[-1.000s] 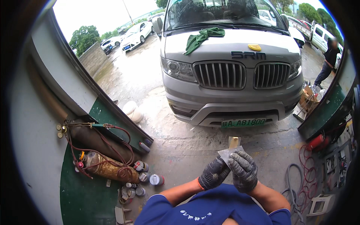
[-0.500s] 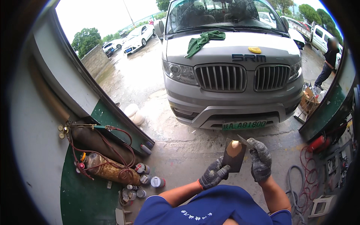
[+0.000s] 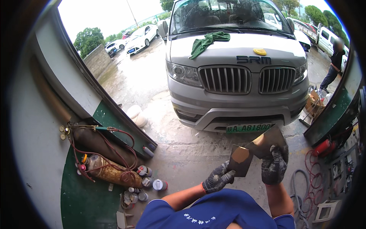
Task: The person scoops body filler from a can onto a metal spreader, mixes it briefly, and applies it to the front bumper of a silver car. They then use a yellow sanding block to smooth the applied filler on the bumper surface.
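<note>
Both my hands wear dark, stained work gloves. My left hand [image 3: 219,178] grips the lower left edge of a dark flat putty plate [image 3: 237,170], which carries a brownish-tan patch near its top. My right hand [image 3: 274,168] is closed on a second dark flat plate, a putty spreader [image 3: 271,144], raised with its broad face showing and pale smears toward its left end. The spreader's left corner is at the upper right of the putty plate; whether they touch I cannot tell. Beyond my hands stands a white-and-grey van [image 3: 232,103].
On the hood lie a green cloth [image 3: 207,42] and a yellow scraper-like piece [image 3: 260,51]. At left are rusty gas cylinders [image 3: 110,168] with red hoses and several cans [image 3: 160,185]. Hoses [image 3: 314,179], a red cylinder [image 3: 324,148] and a stool [image 3: 327,210] stand right. A person [image 3: 332,66] is outside.
My right hand has turned the spreader from edge-on to broad face and moved it slightly right. The cream-coloured lump on the putty plate no longer shows there. My left hand has barely moved.
</note>
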